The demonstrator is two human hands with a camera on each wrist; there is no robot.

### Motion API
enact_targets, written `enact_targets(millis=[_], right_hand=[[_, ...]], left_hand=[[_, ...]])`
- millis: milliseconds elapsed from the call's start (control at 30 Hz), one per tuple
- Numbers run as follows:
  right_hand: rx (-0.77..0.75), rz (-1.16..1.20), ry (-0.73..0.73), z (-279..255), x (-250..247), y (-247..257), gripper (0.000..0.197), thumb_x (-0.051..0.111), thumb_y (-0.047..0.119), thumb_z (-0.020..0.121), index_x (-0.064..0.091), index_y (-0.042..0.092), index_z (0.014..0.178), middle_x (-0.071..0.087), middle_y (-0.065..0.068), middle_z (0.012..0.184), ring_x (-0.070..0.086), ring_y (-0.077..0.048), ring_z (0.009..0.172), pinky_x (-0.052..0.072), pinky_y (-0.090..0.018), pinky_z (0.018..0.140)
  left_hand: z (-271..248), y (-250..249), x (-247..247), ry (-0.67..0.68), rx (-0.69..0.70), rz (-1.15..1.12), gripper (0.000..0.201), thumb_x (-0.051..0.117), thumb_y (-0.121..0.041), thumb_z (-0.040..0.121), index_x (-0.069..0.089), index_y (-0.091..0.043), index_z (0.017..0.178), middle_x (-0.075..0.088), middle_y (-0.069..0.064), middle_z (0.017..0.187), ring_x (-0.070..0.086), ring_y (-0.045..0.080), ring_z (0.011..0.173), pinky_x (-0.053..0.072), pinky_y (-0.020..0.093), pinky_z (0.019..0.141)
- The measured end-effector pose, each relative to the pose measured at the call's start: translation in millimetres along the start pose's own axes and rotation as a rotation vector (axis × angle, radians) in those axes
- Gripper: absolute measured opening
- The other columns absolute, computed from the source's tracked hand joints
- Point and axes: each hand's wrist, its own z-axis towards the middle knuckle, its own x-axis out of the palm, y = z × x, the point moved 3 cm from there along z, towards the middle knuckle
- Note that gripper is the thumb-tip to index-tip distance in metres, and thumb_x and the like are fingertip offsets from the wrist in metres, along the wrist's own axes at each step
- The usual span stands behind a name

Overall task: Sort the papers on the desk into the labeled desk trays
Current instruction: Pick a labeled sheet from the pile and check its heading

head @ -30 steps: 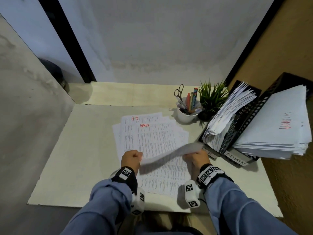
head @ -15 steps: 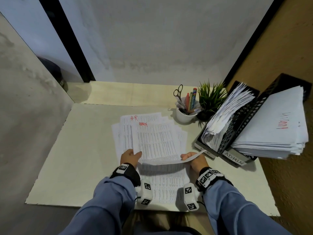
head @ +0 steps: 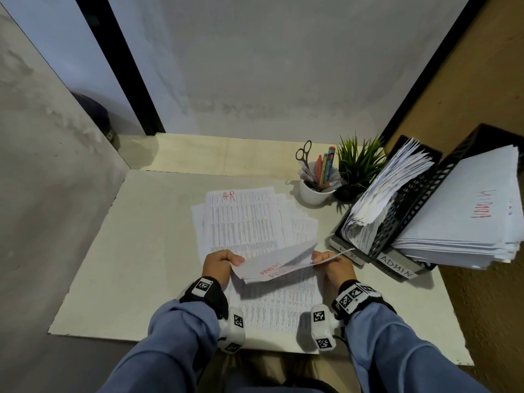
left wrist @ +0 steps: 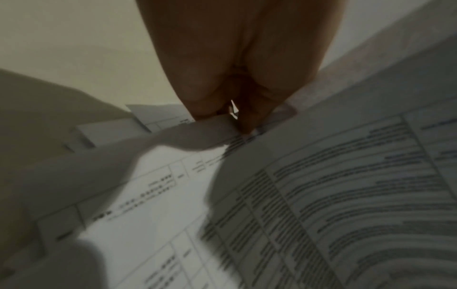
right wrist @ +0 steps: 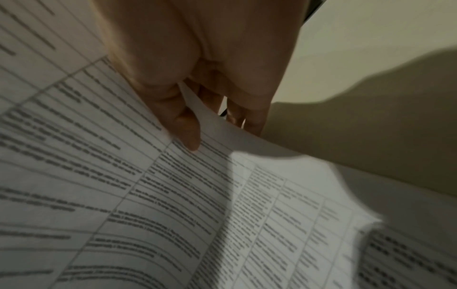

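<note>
Both hands hold one printed sheet (head: 272,269) above the near part of the paper pile (head: 246,222). The sheet is turned over, with red "ADMIN" lettering showing on it mirrored. My left hand (head: 235,260) pinches its left edge and my right hand (head: 319,258) pinches its right edge. The wrist views show the same: the left hand (left wrist: 237,121) grips the sheet (left wrist: 346,195), and the right hand (right wrist: 197,125) has its thumb on the sheet (right wrist: 148,195). The pile's top sheet reads "HR". To the right stand two black trays labelled HR (head: 347,254) and ADMIN (head: 397,268), both stuffed with papers.
A white cup (head: 316,191) with scissors and pens and a small green plant (head: 358,165) stand behind the pile, beside the trays. A wall bounds the desk (head: 141,251) on the left and a brown wall on the right.
The sheet marked ADMIN has come off the pile and turned over toward me between both hands. The HR sheet now lies uppermost on the pile.
</note>
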Motion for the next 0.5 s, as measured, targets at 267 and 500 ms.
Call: enact_targets(millis=[267,500], right_hand=[[-0.04,-0.16,0.053,-8.9,5.3,18.9,0.029,0.062,-0.01,0.074,0.066,0.006,0.097,0.068,-0.019,0.101,0.065,-0.029,0.085,0.053,-0.034,0.078],[-0.463,-0.148,0.098,-63.7,35.8,85.6,0.012,0.058,0.003,0.087,0.069,0.007,0.085,0.065,-0.027,0.09,0.062,-0.026,0.08,0.052,-0.036,0.078]], left_hand=[[-8.1,-10.0,-3.0,0.088,-0.164,-0.172,0.063,0.054,-0.068,0.079,0.062,-0.023,0.122,0.064,0.001,0.124,0.059,0.02,0.114,0.041,0.043,0.104],[-50.9,-103.5,7.4,0.007,0.359,0.02,0.008,0.063,-0.002,0.086,0.062,-0.01,0.086,0.063,-0.001,0.081,0.061,0.005,0.067,0.048,0.013,0.059]])
